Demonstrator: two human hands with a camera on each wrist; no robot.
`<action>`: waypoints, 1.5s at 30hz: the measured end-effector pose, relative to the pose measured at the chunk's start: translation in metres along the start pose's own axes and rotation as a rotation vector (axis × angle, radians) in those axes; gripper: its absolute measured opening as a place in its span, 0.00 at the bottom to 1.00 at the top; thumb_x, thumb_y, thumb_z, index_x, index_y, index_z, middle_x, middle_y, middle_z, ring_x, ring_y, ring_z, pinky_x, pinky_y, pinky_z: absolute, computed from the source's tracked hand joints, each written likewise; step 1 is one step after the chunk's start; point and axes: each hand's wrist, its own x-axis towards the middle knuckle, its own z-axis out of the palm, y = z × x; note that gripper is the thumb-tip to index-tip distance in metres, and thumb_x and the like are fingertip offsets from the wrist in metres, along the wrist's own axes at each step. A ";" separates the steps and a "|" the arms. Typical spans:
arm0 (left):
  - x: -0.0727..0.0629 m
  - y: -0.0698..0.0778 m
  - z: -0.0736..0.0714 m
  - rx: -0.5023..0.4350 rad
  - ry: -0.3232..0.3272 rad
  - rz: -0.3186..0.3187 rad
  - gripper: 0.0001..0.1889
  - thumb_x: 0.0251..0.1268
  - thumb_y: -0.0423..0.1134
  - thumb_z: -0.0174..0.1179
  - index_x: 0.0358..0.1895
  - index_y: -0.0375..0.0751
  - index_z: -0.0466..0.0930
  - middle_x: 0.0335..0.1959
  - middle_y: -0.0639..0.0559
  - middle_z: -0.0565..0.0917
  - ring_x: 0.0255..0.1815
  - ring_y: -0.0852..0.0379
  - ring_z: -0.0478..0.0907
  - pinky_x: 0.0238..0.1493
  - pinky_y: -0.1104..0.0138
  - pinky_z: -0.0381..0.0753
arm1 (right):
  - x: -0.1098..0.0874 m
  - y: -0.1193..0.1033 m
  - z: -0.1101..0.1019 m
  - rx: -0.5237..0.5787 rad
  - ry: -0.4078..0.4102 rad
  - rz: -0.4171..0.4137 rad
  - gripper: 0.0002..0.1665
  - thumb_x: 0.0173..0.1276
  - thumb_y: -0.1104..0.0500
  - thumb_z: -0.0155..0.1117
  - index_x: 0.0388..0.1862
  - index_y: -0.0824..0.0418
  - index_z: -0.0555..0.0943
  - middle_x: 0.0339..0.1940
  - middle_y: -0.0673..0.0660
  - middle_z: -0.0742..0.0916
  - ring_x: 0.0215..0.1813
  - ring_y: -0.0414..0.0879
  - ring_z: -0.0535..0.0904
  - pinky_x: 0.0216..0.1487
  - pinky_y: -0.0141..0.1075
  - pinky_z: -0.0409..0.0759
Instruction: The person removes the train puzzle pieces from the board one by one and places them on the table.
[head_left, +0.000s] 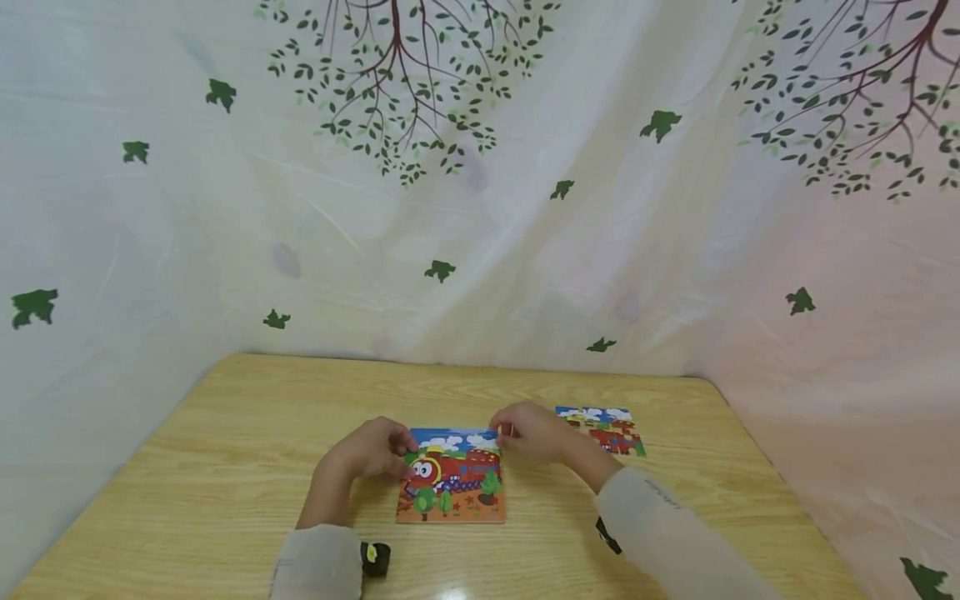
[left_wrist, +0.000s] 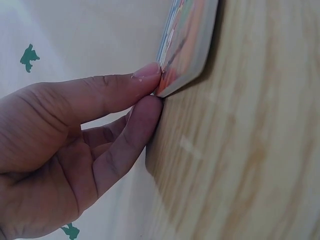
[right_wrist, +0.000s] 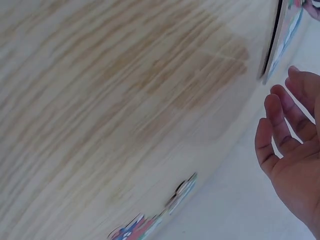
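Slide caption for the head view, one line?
Left hand at the left edge of a train picture, right hand near its upper-right corner; puzzle pieces lie farther right.

A wood-grained table (head_left: pixel 247 467) bears a train puzzle (head_left: pixel 452 487) and loose pieces (head_left: pixel 612 441).

I count two hands of mine, one left hand (head_left: pixel 370 450) and one right hand (head_left: pixel 534 433), in two pale sleeves (head_left: pixel 318 560), with two black bands (head_left: pixel 377 559), one by each wrist. I have one table (head_left: pixel 225 467) and one picture board (head_left: pixel 463 512), which shows one red train (head_left: pixel 468 469) and three green trees (head_left: pixel 424 499). I see more than two loose puzzle pieces (head_left: pixel 617 441), too small for me to number exactly. On the cloth (head_left: pixel 495 233) I count two large printed trees (head_left: pixel 397 42) and ten dark green shapes (head_left: pixel 661 125).
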 end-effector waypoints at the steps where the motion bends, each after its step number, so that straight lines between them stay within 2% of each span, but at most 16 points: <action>1: 0.000 0.000 0.000 0.000 0.000 0.001 0.12 0.54 0.27 0.76 0.38 0.43 0.85 0.35 0.51 0.80 0.40 0.53 0.74 0.43 0.60 0.78 | 0.002 -0.002 0.002 -0.015 -0.003 -0.008 0.12 0.76 0.59 0.65 0.54 0.59 0.85 0.39 0.47 0.87 0.38 0.37 0.80 0.43 0.36 0.81; 7: 0.001 -0.001 -0.001 0.000 0.003 0.004 0.12 0.53 0.28 0.76 0.38 0.43 0.85 0.35 0.52 0.80 0.40 0.53 0.74 0.43 0.60 0.78 | 0.013 -0.023 0.009 -0.094 -0.042 -0.049 0.13 0.76 0.56 0.64 0.55 0.58 0.85 0.42 0.48 0.87 0.37 0.36 0.77 0.45 0.35 0.80; 12: 0.002 -0.001 0.000 -0.009 -0.005 0.001 0.12 0.53 0.27 0.76 0.38 0.43 0.85 0.35 0.52 0.81 0.40 0.54 0.75 0.42 0.61 0.79 | 0.021 -0.038 0.017 -0.112 -0.077 -0.066 0.15 0.76 0.53 0.65 0.56 0.57 0.85 0.36 0.44 0.83 0.34 0.35 0.74 0.40 0.31 0.77; 18: 0.002 -0.001 -0.001 -0.013 -0.015 0.009 0.12 0.53 0.27 0.76 0.38 0.43 0.85 0.34 0.52 0.81 0.39 0.54 0.75 0.42 0.61 0.78 | 0.029 -0.050 0.030 -0.153 -0.105 -0.074 0.15 0.75 0.48 0.65 0.53 0.54 0.86 0.34 0.43 0.79 0.33 0.36 0.71 0.37 0.30 0.73; 24: 0.003 0.000 -0.002 0.000 -0.021 0.019 0.12 0.53 0.27 0.75 0.38 0.42 0.85 0.34 0.52 0.81 0.39 0.54 0.74 0.41 0.62 0.78 | 0.032 -0.058 0.038 -0.160 -0.106 -0.081 0.27 0.72 0.37 0.65 0.58 0.54 0.85 0.37 0.44 0.79 0.34 0.37 0.70 0.34 0.29 0.71; 29: 0.003 0.000 -0.002 0.005 -0.019 0.015 0.12 0.52 0.26 0.76 0.37 0.43 0.86 0.34 0.52 0.81 0.38 0.54 0.75 0.40 0.62 0.78 | 0.035 -0.061 0.044 -0.142 -0.107 -0.054 0.33 0.68 0.32 0.66 0.60 0.53 0.84 0.40 0.43 0.78 0.36 0.37 0.70 0.32 0.29 0.70; 37: 0.004 -0.001 -0.001 0.013 -0.015 0.020 0.12 0.51 0.26 0.76 0.37 0.43 0.86 0.33 0.52 0.80 0.37 0.54 0.75 0.40 0.62 0.78 | 0.037 -0.063 0.048 -0.075 -0.103 -0.004 0.30 0.64 0.35 0.72 0.57 0.51 0.84 0.40 0.43 0.77 0.37 0.37 0.71 0.38 0.29 0.73; 45: 0.002 0.000 -0.002 -0.010 -0.025 0.009 0.14 0.50 0.24 0.75 0.39 0.42 0.86 0.34 0.51 0.80 0.38 0.53 0.75 0.39 0.61 0.79 | 0.038 -0.071 0.046 0.051 -0.111 0.040 0.25 0.62 0.43 0.78 0.52 0.55 0.83 0.36 0.43 0.79 0.37 0.36 0.71 0.39 0.29 0.73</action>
